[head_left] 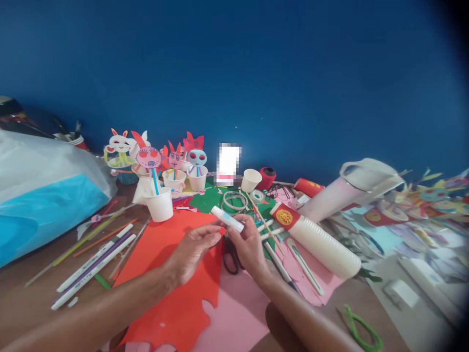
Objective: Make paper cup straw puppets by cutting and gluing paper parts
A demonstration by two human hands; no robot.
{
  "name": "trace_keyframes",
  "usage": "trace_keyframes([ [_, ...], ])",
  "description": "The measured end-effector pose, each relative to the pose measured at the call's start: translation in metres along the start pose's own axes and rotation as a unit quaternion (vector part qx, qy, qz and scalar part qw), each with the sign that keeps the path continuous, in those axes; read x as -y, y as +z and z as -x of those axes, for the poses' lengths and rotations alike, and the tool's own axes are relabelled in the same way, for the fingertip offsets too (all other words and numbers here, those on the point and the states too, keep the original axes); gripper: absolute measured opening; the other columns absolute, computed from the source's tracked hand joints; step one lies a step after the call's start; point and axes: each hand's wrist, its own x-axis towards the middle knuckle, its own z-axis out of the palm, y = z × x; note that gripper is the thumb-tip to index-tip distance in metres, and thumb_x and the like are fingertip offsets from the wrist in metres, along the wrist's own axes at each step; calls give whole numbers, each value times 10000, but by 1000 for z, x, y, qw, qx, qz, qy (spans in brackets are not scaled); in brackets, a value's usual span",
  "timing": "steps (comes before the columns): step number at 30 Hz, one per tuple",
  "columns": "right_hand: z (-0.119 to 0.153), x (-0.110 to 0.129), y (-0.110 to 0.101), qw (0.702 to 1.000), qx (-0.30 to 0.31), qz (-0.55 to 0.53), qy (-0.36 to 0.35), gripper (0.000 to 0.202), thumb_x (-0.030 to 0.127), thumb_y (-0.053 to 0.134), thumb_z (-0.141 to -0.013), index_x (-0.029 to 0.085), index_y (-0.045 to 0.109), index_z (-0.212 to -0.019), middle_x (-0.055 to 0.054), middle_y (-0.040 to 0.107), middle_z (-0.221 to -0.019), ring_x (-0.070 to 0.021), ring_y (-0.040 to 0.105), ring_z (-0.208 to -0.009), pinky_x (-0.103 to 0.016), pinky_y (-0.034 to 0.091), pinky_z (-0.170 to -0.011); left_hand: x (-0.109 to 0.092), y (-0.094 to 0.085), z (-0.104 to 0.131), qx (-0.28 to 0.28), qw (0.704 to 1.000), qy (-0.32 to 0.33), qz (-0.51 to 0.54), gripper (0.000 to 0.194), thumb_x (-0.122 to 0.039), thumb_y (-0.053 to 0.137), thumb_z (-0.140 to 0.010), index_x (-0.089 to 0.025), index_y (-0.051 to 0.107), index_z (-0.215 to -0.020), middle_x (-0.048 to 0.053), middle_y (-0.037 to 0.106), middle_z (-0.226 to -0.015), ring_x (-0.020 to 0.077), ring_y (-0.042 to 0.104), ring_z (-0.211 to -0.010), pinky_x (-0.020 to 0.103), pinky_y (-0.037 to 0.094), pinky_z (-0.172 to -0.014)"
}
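White tube (227,219) with a pale blue label: in the head view it sits in the right hand (251,247), pinched between thumb and fingers, tilted with its left end higher, above the middle of the work area. Close beside it, the left hand (192,249) has thumb and fingertips drawn together — a small red bit shows at their tips, but I cannot tell whether it is gripped. Beneath the hands lie a red sheet (154,244) and a pink sheet (238,303), with dark scissors handles (225,261) showing just beside the right hand. White cups stand behind to the left, the nearest cup (160,204) bearing a pink paper face (148,157). Capped markers (95,259) lie left of the red sheet; a stack of paper cups (322,244) lies on its side to the right.
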Motion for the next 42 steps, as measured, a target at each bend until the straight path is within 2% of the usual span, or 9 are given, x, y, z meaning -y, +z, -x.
trace_keyframes([
  [8,13,14,12,988,76,-117,71,340,294,598,-746,218,435,-1034,-52,591,-1021,-164,592,-868,-288,493,-732,-1,3,-1,-37,999,11,15,154,-227,630,-709,-152,690,-830,44,671,-776,146,573,-760,260,424,-748],
  [12,7,15,4,949,119,-231,177,336,447,425,-840,171,498,-1018,-58,646,-828,-135,618,-656,-235,474,-565,-4,1,-3,-36,998,42,21,182,-248,613,-726,-156,673,-870,36,651,-749,138,554,-659,275,443,-630],
  [14,4,12,1,916,150,-275,251,477,520,296,-864,125,561,-906,-70,644,-714,-124,602,-559,-213,429,-481,-5,0,-3,-16,998,48,24,192,-255,597,-739,-162,662,-894,33,638,-740,130,535,-599,286,448,-570],
  [17,2,8,0,883,187,-298,311,544,563,312,-840,99,593,-803,-61,624,-620,-99,561,-460,-181,354,-400,-5,-1,-2,-10,999,45,18,160,-251,606,-733,-160,666,-850,29,634,-717,121,528,-548,286,452,-532],
  [25,3,11,1,934,113,-235,243,276,390,675,-667,166,526,-730,55,506,-555,-47,416,-411,-162,285,-380,-5,-6,-6,-36,997,70,7,108,-216,642,-703,-160,693,-780,42,650,-904,142,564,-786,288,433,-791],
  [27,4,13,1,931,118,-244,243,288,411,666,-672,170,527,-750,59,492,-549,-47,396,-406,-170,293,-393,-6,-7,-6,-33,997,76,8,110,-217,642,-703,-166,695,-784,43,647,-918,151,561,-818,290,431,-798],
  [32,3,10,4,891,186,-299,286,552,624,359,-784,118,571,-723,-33,564,-574,-90,488,-455,-211,355,-452,-9,-7,-5,9,997,73,-15,176,-236,609,-731,-164,685,-873,25,631,-679,126,547,-622,272,455,-635],
  [39,5,12,3,931,117,-254,236,285,411,656,-686,165,513,-695,66,474,-522,-39,366,-381,-180,298,-414,-10,-6,-6,-10,996,83,-15,118,-223,634,-708,-184,705,-794,50,637,-991,173,567,-875,299,426,-819],
  [42,5,12,4,911,145,-281,265,343,499,545,-749,158,526,-716,38,502,-541,-55,404,-401,-189,316,-424,-9,-7,-6,-4,996,83,-21,126,-221,631,-710,-182,704,-805,42,657,-874,151,578,-776,287,448,-760],
])
